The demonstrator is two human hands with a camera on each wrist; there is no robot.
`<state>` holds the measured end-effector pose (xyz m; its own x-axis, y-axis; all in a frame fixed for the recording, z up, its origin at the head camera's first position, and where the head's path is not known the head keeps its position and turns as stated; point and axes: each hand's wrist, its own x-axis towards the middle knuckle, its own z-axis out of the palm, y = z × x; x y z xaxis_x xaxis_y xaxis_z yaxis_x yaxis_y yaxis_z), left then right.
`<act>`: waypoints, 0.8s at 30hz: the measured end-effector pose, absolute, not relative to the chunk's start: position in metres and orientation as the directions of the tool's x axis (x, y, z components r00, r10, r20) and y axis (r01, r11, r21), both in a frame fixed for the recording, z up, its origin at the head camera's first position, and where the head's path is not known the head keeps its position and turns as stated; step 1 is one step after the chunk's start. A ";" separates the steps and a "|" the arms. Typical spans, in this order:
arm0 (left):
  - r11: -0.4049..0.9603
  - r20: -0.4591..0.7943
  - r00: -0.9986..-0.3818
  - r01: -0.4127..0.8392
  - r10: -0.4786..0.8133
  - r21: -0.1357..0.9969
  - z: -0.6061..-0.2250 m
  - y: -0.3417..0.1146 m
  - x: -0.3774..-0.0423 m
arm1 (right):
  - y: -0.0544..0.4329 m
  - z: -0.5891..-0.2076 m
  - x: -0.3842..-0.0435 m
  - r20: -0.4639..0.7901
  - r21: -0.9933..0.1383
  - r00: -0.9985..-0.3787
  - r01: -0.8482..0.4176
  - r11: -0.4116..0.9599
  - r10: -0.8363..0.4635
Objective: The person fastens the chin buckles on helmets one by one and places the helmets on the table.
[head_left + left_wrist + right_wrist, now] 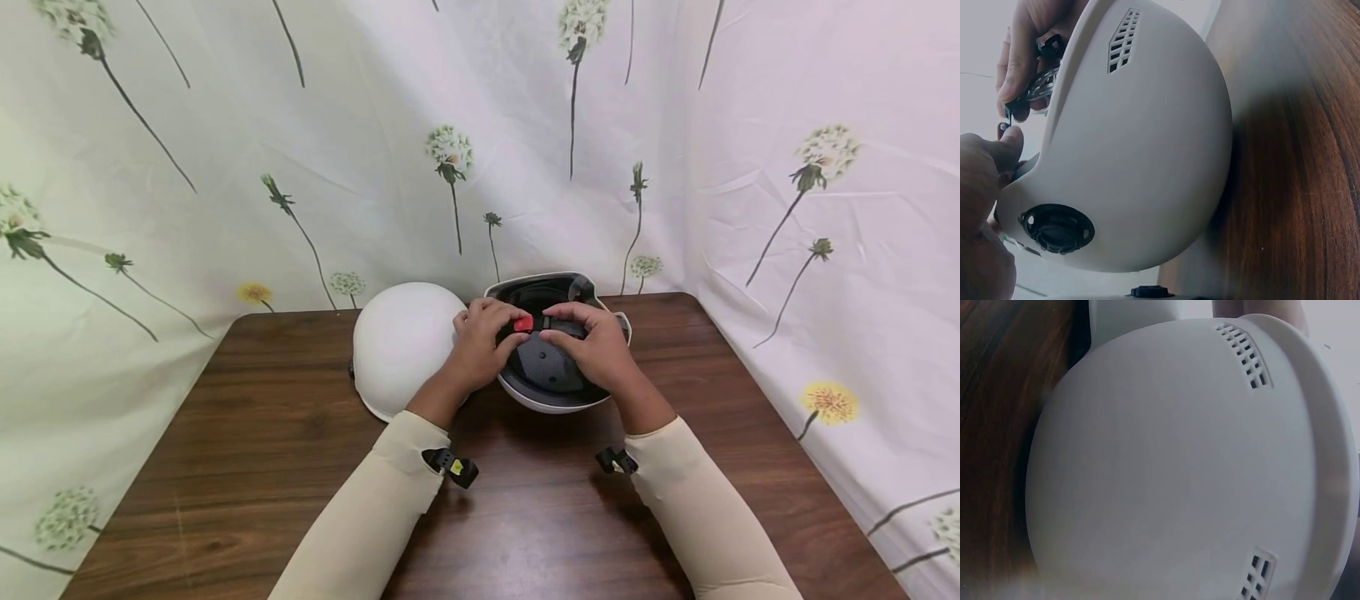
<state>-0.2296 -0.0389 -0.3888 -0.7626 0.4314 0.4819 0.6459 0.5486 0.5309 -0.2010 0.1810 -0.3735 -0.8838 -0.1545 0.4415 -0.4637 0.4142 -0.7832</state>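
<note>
A white helmet (551, 406) lies upside down, its dark padded inside facing up. Over its opening, my left hand (480, 343) pinches the red buckle (523, 323) of the chin strap between thumb and fingers. Close beside it, my right hand (596, 342) grips the black strap (564, 326) near its black end piece, thumb below and fingers above. The left wrist view has the helmet's shell (1141, 144) with a round black knob (1059, 228) on its side. In the right wrist view the vented shell (1179, 469) hides most of the hands.
A second white helmet (408, 346) rests dome up on the left, partly behind my left hand. Both stand toward the back of the brown wooden table (300, 483). A white cloth (360, 150) printed with dandelions hangs behind the table and along its right side.
</note>
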 end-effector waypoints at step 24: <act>0.578 0.462 -0.748 0.663 0.477 0.476 -0.380 -0.037 -0.225 | 0.180 -0.375 -0.200 0.452 -0.747 -0.877 -0.471 0.469 -0.161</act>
